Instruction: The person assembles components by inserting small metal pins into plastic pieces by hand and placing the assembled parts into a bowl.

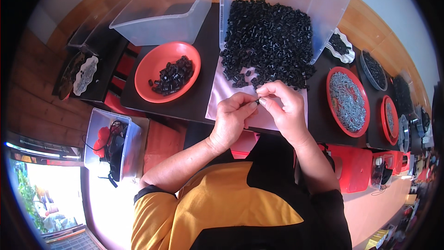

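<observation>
I am pinching one small black piece (257, 102) between the fingertips of both hands, just above the near edge of the pink cloth (222, 93) spread on the dark table (194, 99). My left hand (231, 119) is curling nearly closed, thumb and forefinger nipping the piece from its left side. My right hand (283, 106) is arching over it, fingertips pressing in from the right, the remaining fingers loosely bent. Whether a second, thinner part is going into the piece I cannot tell; it is too small to make out.

To do this well, I judge I should be keeping the piece at the very tips of my fingers, holding it steady with the left and letting the right do the fine turning or pushing, low over the cloth so a dropped piece stays put.

Just beyond my hands the heap of black pieces (268, 41) is spilling from the tipped clear bin (333, 0) onto the far part of the cloth. Toward the left edge a red bowl (155, 65) is holding a small batch of black pieces, with an empty clear tub (162, 11) behind it. Toward the right edge a red dish of grey metal parts (348, 102) is waiting, well apart from my hands.
</observation>
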Available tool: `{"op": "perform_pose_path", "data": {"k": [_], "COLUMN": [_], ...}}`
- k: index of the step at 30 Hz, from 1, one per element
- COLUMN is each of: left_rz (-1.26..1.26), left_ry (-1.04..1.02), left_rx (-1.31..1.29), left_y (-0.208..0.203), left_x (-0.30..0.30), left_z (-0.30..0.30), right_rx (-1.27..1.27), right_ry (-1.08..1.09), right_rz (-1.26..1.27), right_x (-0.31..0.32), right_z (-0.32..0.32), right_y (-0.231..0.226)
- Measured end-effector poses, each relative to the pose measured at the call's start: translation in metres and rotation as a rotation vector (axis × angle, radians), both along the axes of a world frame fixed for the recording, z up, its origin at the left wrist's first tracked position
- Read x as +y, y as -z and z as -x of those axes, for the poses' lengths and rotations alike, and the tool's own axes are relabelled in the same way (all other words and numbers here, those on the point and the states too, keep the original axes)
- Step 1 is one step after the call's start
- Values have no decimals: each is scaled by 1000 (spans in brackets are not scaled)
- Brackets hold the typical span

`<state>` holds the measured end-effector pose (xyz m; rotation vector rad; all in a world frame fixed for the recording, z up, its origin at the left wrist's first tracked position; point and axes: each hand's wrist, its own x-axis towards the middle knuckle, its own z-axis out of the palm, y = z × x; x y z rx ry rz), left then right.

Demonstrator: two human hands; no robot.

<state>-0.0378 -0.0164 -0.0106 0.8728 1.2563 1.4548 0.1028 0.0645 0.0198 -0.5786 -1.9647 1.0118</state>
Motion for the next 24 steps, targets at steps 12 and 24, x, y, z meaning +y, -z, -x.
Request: {"op": "perform_pose_path", "data": {"k": [12, 24], "left_rz": [0, 14], "left_ry": [10, 20], "left_rx": [10, -31], "left_y": [1, 0], "left_x": [1, 0], "left_z": [-1, 0], "right_rx": [25, -34], "right_ry": [81, 86], "right_rz": [-203, -194], "right_x": [-4, -4], "right_z": [0, 1], "right_y": [5, 7]}}
